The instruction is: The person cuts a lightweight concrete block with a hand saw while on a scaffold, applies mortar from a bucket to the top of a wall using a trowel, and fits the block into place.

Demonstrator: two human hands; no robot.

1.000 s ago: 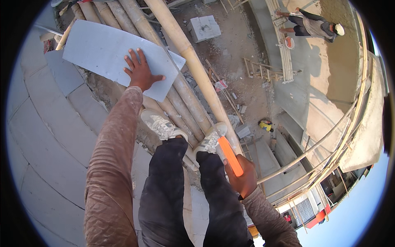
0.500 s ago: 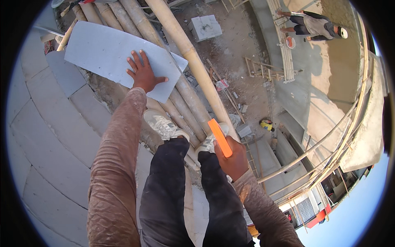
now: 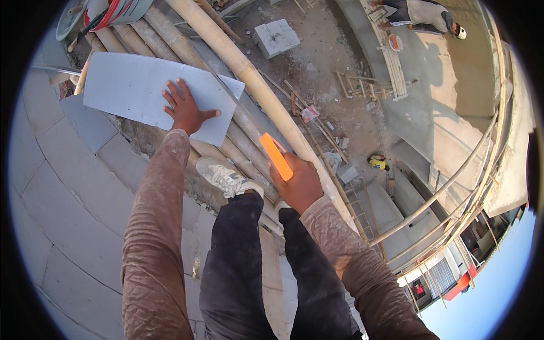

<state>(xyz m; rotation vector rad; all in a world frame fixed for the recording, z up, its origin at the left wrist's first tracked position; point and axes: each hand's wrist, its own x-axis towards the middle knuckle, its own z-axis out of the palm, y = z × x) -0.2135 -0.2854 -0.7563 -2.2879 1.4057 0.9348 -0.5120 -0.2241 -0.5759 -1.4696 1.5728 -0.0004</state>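
Note:
A pale grey lightweight block (image 3: 127, 85) lies across a row of bamboo poles, tilted in view, beside the block wall. My left hand (image 3: 187, 110) rests on its right part with fingers spread and palm down. The pale corner of another piece (image 3: 232, 86) shows just beyond the block. My right hand (image 3: 300, 184) is closed around a long orange tool handle (image 3: 276, 157), held above the poles to the right of the block. What the handle belongs to cannot be made out. Between my arms, my shoes stand on the poles.
A block wall (image 3: 62, 164) curves along the left. A bucket (image 3: 122, 11) stands at the upper left. Thick bamboo poles (image 3: 249, 73) edge a drop to lower ground, where white blocks (image 3: 276, 38) sit. One person (image 3: 428, 16) works at upper right, another (image 3: 378, 162) below.
My right hand has moved left and up with the orange handle, nearer the block. My left hand stays flat on the block. The view has shifted, showing more of the bucket.

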